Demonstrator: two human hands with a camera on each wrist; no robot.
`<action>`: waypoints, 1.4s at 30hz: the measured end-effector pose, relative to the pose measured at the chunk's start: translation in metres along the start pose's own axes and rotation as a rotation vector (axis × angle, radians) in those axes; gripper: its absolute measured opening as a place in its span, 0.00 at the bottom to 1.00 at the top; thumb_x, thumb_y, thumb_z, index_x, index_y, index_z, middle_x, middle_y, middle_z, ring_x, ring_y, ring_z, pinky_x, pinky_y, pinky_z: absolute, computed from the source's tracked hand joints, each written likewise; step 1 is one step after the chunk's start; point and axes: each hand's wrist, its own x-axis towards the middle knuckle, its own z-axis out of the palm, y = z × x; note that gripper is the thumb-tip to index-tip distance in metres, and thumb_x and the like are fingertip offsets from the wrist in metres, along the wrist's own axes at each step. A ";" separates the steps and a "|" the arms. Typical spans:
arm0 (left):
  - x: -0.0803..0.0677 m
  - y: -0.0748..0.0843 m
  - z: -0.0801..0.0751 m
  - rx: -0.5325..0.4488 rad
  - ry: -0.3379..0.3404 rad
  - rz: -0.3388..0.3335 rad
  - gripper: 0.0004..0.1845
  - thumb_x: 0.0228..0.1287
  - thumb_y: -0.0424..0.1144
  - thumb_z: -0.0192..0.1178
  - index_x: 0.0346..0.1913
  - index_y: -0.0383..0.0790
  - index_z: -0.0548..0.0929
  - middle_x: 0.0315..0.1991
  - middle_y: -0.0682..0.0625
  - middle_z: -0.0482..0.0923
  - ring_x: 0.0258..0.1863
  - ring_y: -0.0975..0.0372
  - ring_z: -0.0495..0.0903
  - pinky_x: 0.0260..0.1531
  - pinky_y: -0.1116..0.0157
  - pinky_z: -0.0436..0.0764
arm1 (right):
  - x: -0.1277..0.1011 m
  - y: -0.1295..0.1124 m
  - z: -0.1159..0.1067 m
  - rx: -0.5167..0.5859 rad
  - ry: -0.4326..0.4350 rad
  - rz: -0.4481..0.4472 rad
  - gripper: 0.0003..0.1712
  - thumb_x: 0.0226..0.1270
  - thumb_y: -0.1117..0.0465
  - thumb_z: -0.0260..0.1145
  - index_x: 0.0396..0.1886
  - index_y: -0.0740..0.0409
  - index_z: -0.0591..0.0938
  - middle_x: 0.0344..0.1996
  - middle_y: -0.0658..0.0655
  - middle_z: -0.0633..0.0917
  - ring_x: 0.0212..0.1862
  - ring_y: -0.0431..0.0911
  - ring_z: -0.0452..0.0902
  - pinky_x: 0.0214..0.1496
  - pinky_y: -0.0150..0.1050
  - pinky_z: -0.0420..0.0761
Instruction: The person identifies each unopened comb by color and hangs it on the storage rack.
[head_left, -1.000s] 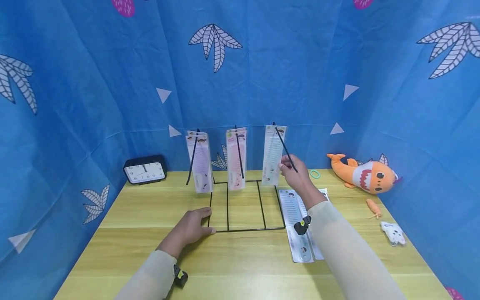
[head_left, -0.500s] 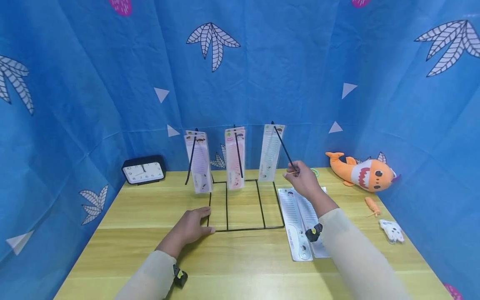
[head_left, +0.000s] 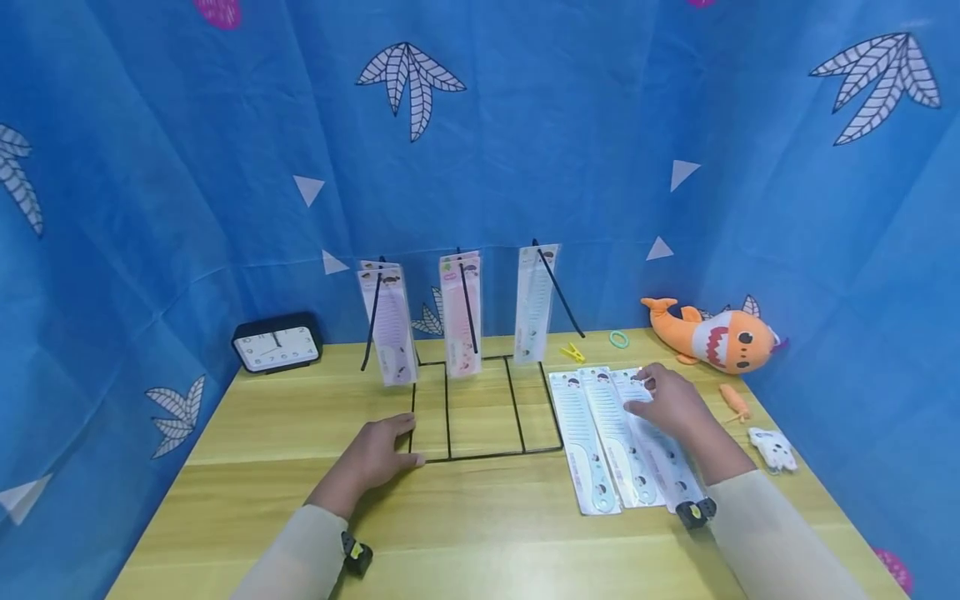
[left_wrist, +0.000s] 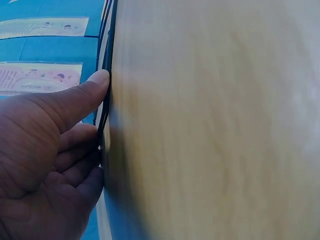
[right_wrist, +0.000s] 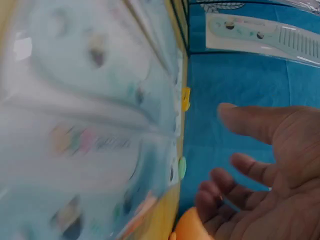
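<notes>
The left hand, thumb and fingers apart, rests against the wire rack. The rightmost flat-lying packaged comb runs lengthwise away, under the nearer right hand, loosely parted, holding nothing.

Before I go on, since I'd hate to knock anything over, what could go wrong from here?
Lifting the rightmost packaged comb, near the right fingers, might drag the close-lying middle pack. If the left fingers leave the wire rack, it might shift should its right rod get bumped.
</notes>
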 end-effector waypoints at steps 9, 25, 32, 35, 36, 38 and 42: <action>0.001 -0.001 0.000 0.001 -0.001 -0.001 0.38 0.69 0.45 0.77 0.77 0.35 0.77 0.81 0.44 0.71 0.83 0.43 0.66 0.83 0.43 0.68 | -0.023 0.020 0.000 -0.112 -0.151 0.147 0.42 0.71 0.55 0.77 0.73 0.73 0.68 0.53 0.72 0.80 0.48 0.60 0.79 0.48 0.54 0.84; 0.001 -0.002 0.000 0.007 -0.005 -0.001 0.37 0.69 0.44 0.77 0.77 0.34 0.77 0.82 0.45 0.71 0.83 0.44 0.67 0.83 0.44 0.68 | -0.029 0.036 0.003 -0.086 -0.175 0.231 0.44 0.69 0.53 0.78 0.69 0.78 0.68 0.50 0.74 0.82 0.47 0.62 0.81 0.47 0.56 0.86; 0.000 -0.002 0.001 0.007 -0.002 0.003 0.38 0.69 0.44 0.77 0.77 0.33 0.77 0.81 0.44 0.72 0.83 0.44 0.67 0.83 0.44 0.68 | -0.028 0.039 0.004 -0.090 -0.183 0.258 0.37 0.71 0.53 0.76 0.63 0.77 0.71 0.42 0.68 0.82 0.43 0.59 0.80 0.42 0.48 0.84; 0.000 -0.002 0.001 0.006 0.001 0.002 0.38 0.69 0.44 0.77 0.77 0.34 0.77 0.81 0.44 0.72 0.83 0.44 0.67 0.83 0.44 0.69 | -0.028 0.041 0.005 -0.096 -0.192 0.259 0.36 0.72 0.52 0.75 0.61 0.78 0.72 0.40 0.67 0.81 0.43 0.58 0.80 0.41 0.46 0.83; 0.000 -0.002 0.001 0.006 0.001 0.002 0.38 0.69 0.44 0.77 0.77 0.34 0.77 0.81 0.44 0.72 0.83 0.44 0.67 0.83 0.44 0.69 | -0.028 0.042 0.005 -0.096 -0.194 0.259 0.37 0.72 0.52 0.75 0.61 0.78 0.73 0.40 0.67 0.81 0.42 0.58 0.79 0.40 0.46 0.83; 0.000 -0.002 0.001 0.005 0.001 0.001 0.38 0.69 0.44 0.77 0.77 0.34 0.77 0.81 0.45 0.72 0.83 0.44 0.67 0.83 0.44 0.68 | -0.028 0.043 0.005 -0.094 -0.197 0.258 0.36 0.73 0.52 0.75 0.61 0.79 0.73 0.40 0.67 0.80 0.43 0.58 0.79 0.41 0.46 0.82; 0.000 -0.002 0.001 0.009 0.001 0.000 0.37 0.69 0.44 0.77 0.77 0.34 0.77 0.81 0.45 0.72 0.83 0.44 0.67 0.83 0.44 0.68 | -0.029 0.043 0.003 -0.073 -0.188 0.253 0.31 0.76 0.55 0.72 0.60 0.76 0.73 0.41 0.66 0.80 0.43 0.58 0.79 0.41 0.46 0.82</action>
